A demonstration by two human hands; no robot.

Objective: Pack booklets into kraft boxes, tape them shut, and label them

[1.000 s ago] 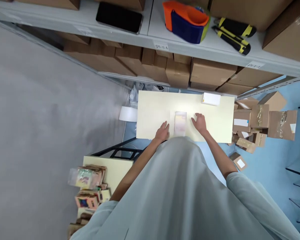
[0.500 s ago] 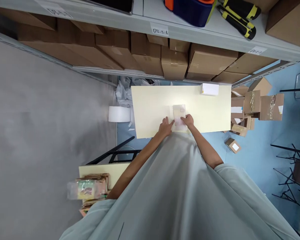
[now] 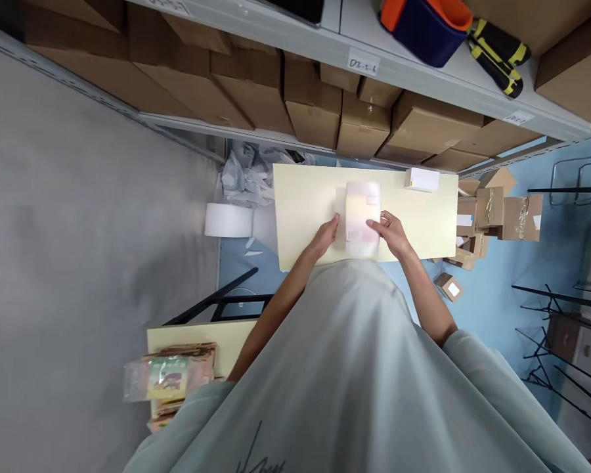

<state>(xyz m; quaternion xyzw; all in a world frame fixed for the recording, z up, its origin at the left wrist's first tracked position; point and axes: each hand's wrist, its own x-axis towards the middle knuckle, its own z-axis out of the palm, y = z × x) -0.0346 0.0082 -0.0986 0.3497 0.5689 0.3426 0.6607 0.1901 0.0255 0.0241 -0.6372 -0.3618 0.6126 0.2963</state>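
A flat, pale package (image 3: 362,209) in clear or whitish wrapping, yellowish above and pink below, is in front of me over the cream table (image 3: 305,190). It has a small barcode near its lower left. My right hand (image 3: 391,233) grips its right edge, thumb on the top face and fingers at the side. Just left of the package is my left hand (image 3: 326,236), its fingers curled together and a small gap between it and the package. Whether anything thin is in those fingers is hidden.
A small white box (image 3: 422,179) stands at the table's back right. Left of the table are a white roll (image 3: 229,220) and crumpled wrapping (image 3: 249,177). Shelving with cardboard boxes (image 3: 315,108) rises behind. Stacked flat packets (image 3: 177,378) lie on a side table at lower left.
The package is lifted towards me and looks larger. My left hand has moved off its surface to the left; my right hand still grips its right edge. The head view has shifted slightly.
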